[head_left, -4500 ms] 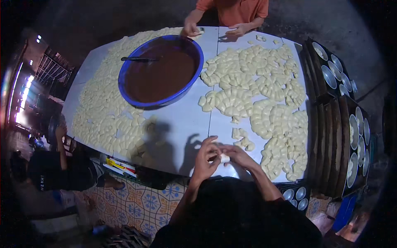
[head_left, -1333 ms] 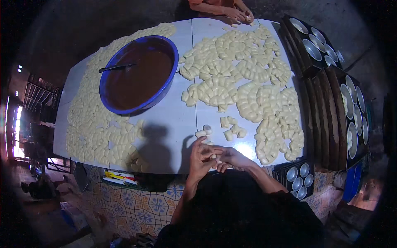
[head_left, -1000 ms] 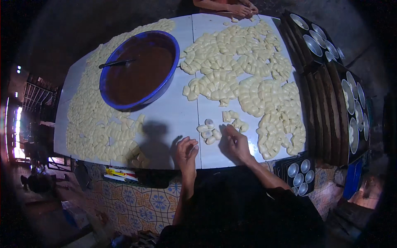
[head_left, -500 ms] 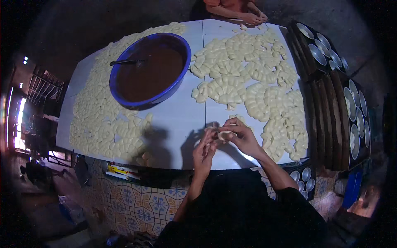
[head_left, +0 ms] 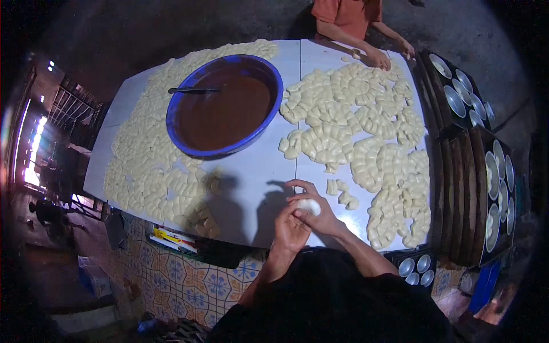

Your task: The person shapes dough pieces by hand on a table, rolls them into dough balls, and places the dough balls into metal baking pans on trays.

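Observation:
A pale, rounded ball of dough (head_left: pixel 310 206) sits between my two hands, over the near edge of the white table. My left hand (head_left: pixel 291 227) cups it from the left and below, fingers curled around. My right hand (head_left: pixel 323 216) closes over it from the right, with the thumb pressed against its front. A few small loose dough pieces (head_left: pixel 345 196) lie just right of my hands. Farther off is a large blue basin (head_left: pixel 273 123) of smooth brown filling, with a dark-handled utensil (head_left: pixel 193 90) resting in it.
Cut dough pieces cover the table's left side (head_left: pixel 146 143) and right side (head_left: pixel 326 140). Stacked dark trays with round metal tins (head_left: pixel 492 171) stand along the right edge. More tins (head_left: pixel 416 268) are below the near right corner. A co-worker's hand (head_left: pixel 379 59) works at the far edge.
My hands have come together, and the dough that was a thin cupped piece between my fingers is now a closed round ball. The co-worker's hands have moved apart.

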`<move>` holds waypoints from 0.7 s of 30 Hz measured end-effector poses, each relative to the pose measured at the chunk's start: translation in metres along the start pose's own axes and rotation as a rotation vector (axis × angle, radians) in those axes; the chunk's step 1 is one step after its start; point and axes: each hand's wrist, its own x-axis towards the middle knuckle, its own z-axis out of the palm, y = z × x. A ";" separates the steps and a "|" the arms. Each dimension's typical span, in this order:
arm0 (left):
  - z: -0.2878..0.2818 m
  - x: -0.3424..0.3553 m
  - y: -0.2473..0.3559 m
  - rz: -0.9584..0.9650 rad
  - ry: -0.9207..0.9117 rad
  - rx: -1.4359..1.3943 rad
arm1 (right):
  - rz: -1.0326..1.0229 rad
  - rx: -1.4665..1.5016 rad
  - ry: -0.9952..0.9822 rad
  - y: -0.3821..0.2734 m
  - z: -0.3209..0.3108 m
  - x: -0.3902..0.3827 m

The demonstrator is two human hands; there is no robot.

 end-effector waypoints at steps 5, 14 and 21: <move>0.065 0.049 0.052 0.007 -0.550 0.160 | 0.231 0.505 -0.152 0.025 -0.032 0.011; 0.095 0.187 0.200 0.435 0.498 2.146 | 0.219 0.472 0.034 0.055 -0.039 0.002; 0.067 0.171 0.198 0.622 0.318 1.973 | 0.209 0.490 0.094 0.063 -0.046 0.006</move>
